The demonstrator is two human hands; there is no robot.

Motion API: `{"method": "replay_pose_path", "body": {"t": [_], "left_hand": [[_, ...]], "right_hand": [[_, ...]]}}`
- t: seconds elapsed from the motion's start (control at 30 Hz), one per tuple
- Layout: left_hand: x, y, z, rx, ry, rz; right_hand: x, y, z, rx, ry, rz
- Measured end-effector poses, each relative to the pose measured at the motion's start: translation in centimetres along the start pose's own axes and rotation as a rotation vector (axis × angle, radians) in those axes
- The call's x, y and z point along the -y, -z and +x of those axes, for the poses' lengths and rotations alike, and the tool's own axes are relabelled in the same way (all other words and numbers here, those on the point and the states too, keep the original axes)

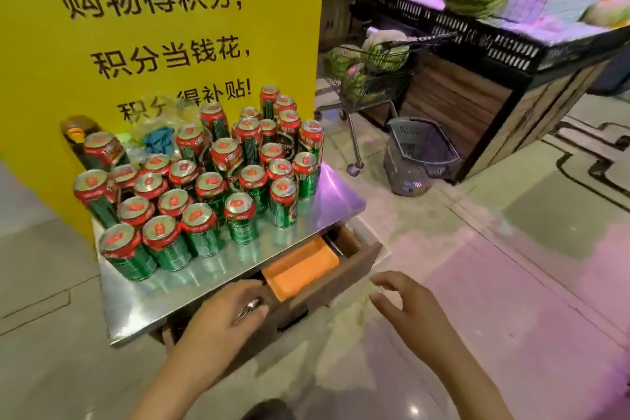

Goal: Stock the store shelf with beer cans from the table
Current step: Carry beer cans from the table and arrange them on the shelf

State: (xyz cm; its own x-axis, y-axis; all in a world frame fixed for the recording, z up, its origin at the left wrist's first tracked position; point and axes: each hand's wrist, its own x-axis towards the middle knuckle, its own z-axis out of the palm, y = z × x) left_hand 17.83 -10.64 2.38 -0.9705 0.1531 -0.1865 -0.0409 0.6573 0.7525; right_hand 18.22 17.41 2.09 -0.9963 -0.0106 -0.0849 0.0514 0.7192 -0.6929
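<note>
Several green beer cans with red tops stand packed together on a small steel-topped table. My left hand rests at the table's front edge by an open drawer, fingers closed around a small silvery metal object. My right hand hovers to the right of the drawer, empty, with fingers spread and curled. No store shelf for the cans is in view.
A yellow sign board stands right behind the table. An orange cloth lies in the drawer. A grey shopping basket, a cart of watermelons and a produce stand sit to the right on the tiled floor.
</note>
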Motion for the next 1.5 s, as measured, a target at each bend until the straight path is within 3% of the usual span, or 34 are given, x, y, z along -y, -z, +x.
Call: {"method": "replay_pose_path", "body": {"t": [0.27, 0.47, 0.73, 0.87, 1.1, 1.5], "left_hand": [[0.1, 0.9, 6.4, -0.174, 0.225, -0.048], [-2.3, 2.2, 16.3, -0.23, 0.175, -0.072], [-6.1, 2.1, 29.7, -0.218, 0.138, -0.133], [-7.0, 2.4, 33.7, -0.244, 0.159, -0.165], [-6.0, 3.3, 37.9, -0.304, 0.244, -0.172], [-5.8, 2.5, 42.7, -0.336, 0.099, -0.223]], "right_hand": [[0.6, 1.0, 13.8, 0.164, 0.127, 0.11], [1.2, 2.3, 23.9, 0.215, 0.15, 0.083], [0.5, 2.5, 34.2, 0.292, -0.023, 0.283], [1.3, 1.0, 38.3, 0.37, -0.02, 0.342], [2.1, -1.3, 42.7, 0.396, -0.055, 0.568], [0.7, -1.1, 43.4, 0.282, 0.001, 0.518]]}}
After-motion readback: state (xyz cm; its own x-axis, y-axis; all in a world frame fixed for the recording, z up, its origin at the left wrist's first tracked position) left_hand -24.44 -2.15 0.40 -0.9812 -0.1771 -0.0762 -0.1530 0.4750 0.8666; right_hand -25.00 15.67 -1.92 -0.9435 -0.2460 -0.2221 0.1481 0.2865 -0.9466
